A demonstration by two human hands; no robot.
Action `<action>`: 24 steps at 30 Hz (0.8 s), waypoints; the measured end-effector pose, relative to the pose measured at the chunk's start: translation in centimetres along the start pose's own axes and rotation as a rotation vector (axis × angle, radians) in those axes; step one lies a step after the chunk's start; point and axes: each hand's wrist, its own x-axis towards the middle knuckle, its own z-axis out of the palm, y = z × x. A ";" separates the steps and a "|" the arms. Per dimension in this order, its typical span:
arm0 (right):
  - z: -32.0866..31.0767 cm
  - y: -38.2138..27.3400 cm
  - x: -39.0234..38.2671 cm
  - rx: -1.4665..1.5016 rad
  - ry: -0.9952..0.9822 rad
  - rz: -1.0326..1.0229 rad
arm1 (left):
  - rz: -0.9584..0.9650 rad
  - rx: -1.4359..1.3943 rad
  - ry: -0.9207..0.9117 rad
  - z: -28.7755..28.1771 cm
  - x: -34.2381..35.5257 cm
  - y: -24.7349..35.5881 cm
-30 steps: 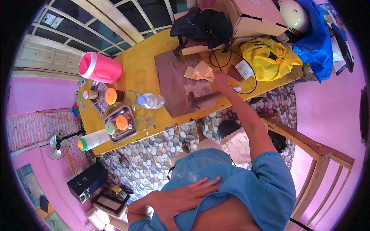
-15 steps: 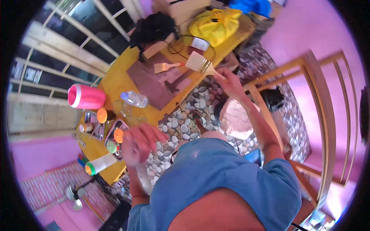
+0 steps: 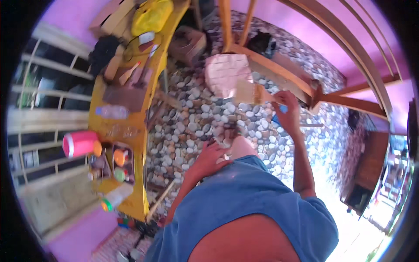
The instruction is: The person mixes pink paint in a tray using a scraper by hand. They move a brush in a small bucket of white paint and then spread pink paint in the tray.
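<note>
My right hand (image 3: 288, 114) is closed around the handle of a wide paintbrush (image 3: 248, 92), held out to the right over the floor. Its pale bristles point left and are blurred by motion. Behind the bristles, a pink round stool top (image 3: 223, 70) shows on the floor. Near the front of my blue shirt is my left hand (image 3: 209, 159), resting by my thigh with its fingers spread and nothing in them. On the yellow table to the left lies a second, smaller paintbrush (image 3: 130, 74) with a red handle tip, beside a dark hammer-like tool (image 3: 142, 75).
The yellow table (image 3: 139, 183) carries a pink jug (image 3: 80, 144), a clear bottle (image 3: 111, 112), a tray of orange-lidded jars (image 3: 121, 157) and a yellow bag (image 3: 151, 17). A cardboard box (image 3: 187, 45) stands beyond it. Wooden framing (image 3: 270, 65) rises at right.
My view has turned right, so the table now sits farther left. The right hand's paintbrush has moved away from the table. My left hand has dropped toward my thigh.
</note>
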 end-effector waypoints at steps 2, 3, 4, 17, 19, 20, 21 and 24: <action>-1.5 5.0 -7.5 0.771 -0.088 0.579 | 0.053 0.070 -0.027 2.8 -0.3 1.4; -4.3 5.8 -9.5 1.164 -0.364 0.797 | -0.026 0.105 -0.109 3.7 0.1 2.1; -4.7 11.0 -15.1 1.509 -0.289 0.915 | -0.054 0.168 -0.149 4.3 1.5 3.2; -28.2 28.2 -73.3 -0.139 -0.012 1.570 | -0.432 0.289 -0.326 38.5 15.4 -6.3; -27.2 31.4 -84.1 -0.404 0.249 1.487 | -0.408 0.336 -0.524 42.3 16.8 -3.1; -28.2 30.8 -84.0 -0.319 0.397 1.582 | -0.387 0.383 -0.601 43.4 18.6 -1.4; -28.6 30.3 -83.0 -0.217 0.531 1.657 | -0.372 0.429 -0.679 43.9 20.2 0.1; -27.9 32.3 -87.6 0.053 0.837 1.751 | -0.289 0.549 -0.934 47.1 27.0 4.5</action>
